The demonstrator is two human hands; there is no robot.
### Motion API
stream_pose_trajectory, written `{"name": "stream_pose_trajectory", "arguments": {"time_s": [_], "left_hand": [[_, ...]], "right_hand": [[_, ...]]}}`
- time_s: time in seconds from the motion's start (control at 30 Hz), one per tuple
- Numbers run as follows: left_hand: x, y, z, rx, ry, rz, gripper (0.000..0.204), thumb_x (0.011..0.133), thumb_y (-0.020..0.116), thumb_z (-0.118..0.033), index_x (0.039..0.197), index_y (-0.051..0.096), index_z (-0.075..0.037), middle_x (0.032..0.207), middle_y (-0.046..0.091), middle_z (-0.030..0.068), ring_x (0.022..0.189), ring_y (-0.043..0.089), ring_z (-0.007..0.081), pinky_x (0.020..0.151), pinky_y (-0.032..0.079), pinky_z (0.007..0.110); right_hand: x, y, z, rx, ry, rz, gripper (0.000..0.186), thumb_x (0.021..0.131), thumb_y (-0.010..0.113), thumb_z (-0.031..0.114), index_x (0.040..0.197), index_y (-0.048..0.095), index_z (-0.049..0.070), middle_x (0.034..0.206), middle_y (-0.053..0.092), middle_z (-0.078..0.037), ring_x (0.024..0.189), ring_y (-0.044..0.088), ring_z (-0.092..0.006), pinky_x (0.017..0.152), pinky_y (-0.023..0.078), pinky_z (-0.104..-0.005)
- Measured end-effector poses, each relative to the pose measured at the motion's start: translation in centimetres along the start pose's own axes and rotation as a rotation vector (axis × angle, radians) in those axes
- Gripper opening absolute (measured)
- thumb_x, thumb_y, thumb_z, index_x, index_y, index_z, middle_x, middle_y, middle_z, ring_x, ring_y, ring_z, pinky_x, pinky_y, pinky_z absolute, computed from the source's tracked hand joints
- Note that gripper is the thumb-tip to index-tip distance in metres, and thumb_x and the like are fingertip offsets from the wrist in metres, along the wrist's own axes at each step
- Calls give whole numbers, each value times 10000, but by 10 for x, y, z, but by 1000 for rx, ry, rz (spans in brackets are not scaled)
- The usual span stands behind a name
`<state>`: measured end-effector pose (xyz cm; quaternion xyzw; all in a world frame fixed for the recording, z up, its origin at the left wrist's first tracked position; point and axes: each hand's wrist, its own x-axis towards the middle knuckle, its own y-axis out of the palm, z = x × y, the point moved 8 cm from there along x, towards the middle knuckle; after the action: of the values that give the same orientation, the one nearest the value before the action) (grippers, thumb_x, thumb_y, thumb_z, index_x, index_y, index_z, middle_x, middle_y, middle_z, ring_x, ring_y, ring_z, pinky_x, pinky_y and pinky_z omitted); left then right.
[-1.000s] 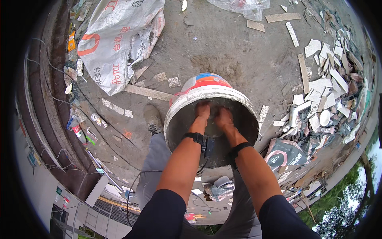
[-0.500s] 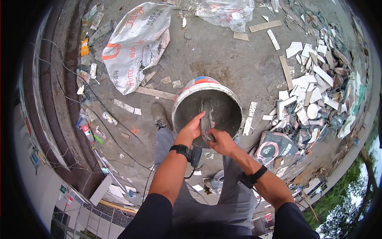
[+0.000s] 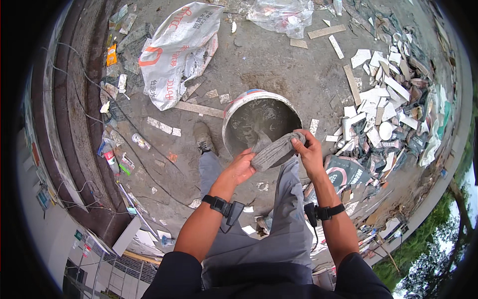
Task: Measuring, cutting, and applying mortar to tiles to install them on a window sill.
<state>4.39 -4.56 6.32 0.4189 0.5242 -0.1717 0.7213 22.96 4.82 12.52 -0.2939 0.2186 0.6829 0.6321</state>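
We hold a grey, wet-looking cloth stretched between our two hands, just above the near rim of a round bucket. Our left hand is closed around the lower end of the cloth, and our right hand is closed around the upper end, fingers curled over it. The cloth looks rolled or twisted into a thick rope between the two grips, which in our judgement suits wringing it; held over the bucket's mouth, whatever drips from it would fall back inside instead of onto the ground.

The bucket stands on the bare concrete floor directly ahead of our feet, its inside coated with grey slurry or dirty water. We stand with legs apart in grey trousers, our left shoe just beside the bucket's left wall. Each wrist carries a black strap with a small device.

Around us, a large white woven sack lies crumpled well to the upper left, a clear plastic bag lies beyond the bucket, and a heap of broken white tile pieces spreads along the right. A flat printed bag lies near our right forearm.
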Motion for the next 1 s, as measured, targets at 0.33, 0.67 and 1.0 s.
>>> {"name": "stream_pose_trajectory", "arguments": {"time_s": [0.33,0.67,1.0], "left_hand": [[-34,10,19,43,-91,352,443,999,453,-263,1375,450,-28,1307,578,90,1184,576,227,1024,449,410],[-25,5,14,-93,-118,207,492,978,542,-417,1380,438,-152,1257,568,61,1203,545,219,981,486,438],[-41,44,3,503,215,262,642,953,530,-50,1532,286,-181,907,505,-36,763,437,22,678,404,205]], "right_hand": [[-9,64,-52,896,331,196,541,907,704,191,1371,450,78,1194,616,-117,1059,619,-224,941,496,-341],[-55,102,-9,140,54,188,305,768,834,116,925,578,66,1033,598,-23,972,564,-157,890,454,-311],[-48,49,-26,88,-31,-260,344,879,709,284,1044,551,28,1222,567,-128,1159,499,-238,991,390,-381]]}}
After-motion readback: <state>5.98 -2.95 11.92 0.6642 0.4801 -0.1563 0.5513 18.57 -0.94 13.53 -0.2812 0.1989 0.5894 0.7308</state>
